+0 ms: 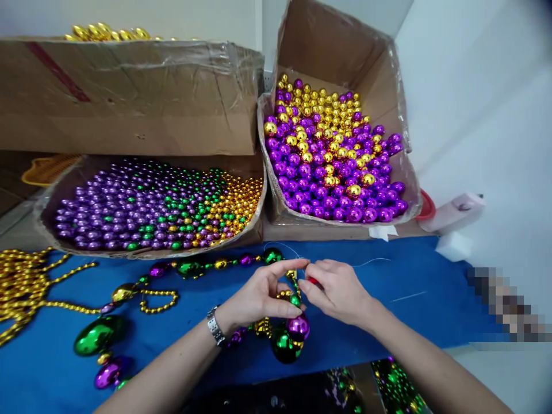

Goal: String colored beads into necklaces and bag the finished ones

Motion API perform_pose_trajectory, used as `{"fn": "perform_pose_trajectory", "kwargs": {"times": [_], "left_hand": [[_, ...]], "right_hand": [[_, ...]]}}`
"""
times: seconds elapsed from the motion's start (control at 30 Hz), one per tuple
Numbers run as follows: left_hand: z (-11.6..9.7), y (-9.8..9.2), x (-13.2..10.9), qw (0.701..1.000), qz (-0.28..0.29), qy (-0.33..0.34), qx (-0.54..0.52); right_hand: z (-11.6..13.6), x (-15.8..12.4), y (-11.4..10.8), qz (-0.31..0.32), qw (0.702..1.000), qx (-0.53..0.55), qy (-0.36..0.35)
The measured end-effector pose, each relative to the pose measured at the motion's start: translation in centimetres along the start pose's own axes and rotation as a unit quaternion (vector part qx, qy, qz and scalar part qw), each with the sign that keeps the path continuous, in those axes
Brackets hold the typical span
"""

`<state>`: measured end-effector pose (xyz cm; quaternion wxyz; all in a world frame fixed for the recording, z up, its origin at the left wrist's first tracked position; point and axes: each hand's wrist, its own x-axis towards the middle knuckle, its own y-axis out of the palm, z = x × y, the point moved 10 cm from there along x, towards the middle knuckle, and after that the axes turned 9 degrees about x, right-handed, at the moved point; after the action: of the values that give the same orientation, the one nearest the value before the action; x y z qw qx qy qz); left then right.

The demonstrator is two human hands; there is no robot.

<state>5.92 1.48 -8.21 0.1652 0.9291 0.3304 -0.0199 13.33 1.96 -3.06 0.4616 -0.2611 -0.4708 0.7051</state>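
Left hand: Index finger stretched to the right hand, thumb resting at a bead strand; whether the fingers pinch it, the view does not tell.
Right hand: Fingers curled tight around a small red object, mostly hidden, just right of the left fingertips.
Bead strand: In purple, green and gold, it hangs at the left thumb, 1 large green bead lowest, nearer the wearer than the grip.
Thread: A fine clear line trails out to the right of the clenched fingers; a short pale length lies farther right.
Wrist: A metal-banded watch or bracelet circles the left wrist.
Blue tabletop: Left of the hands curves a run of mixed beads, large and small; beyond it, farther left, gold bead strings lie bunched.
Cartons: 3 in view beyond the hands. 1 carton, ahead and left, holds small purple, green and gold beads; 1 taller carton, straight ahead, holds larger purple and gold beads; 1 more carton rises behind the first.
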Motion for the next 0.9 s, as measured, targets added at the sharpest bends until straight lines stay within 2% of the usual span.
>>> {"fn": "perform_pose_trajectory", "kwargs": {"times": [0.43, 0.9], "left_hand": [[0.3, 0.1, 0.1, 1.000, 0.003, -0.009, -0.023], [-0.1, 0.3, -0.2, 1.000, -0.004, -0.014, -0.008]], "right_hand": [[1.2, 0.2, -0.4, -0.019, 0.995, -0.068, -0.068], [2.2, 0.1, -0.6, -0.005, 0.988, -0.100, -0.116]]}}
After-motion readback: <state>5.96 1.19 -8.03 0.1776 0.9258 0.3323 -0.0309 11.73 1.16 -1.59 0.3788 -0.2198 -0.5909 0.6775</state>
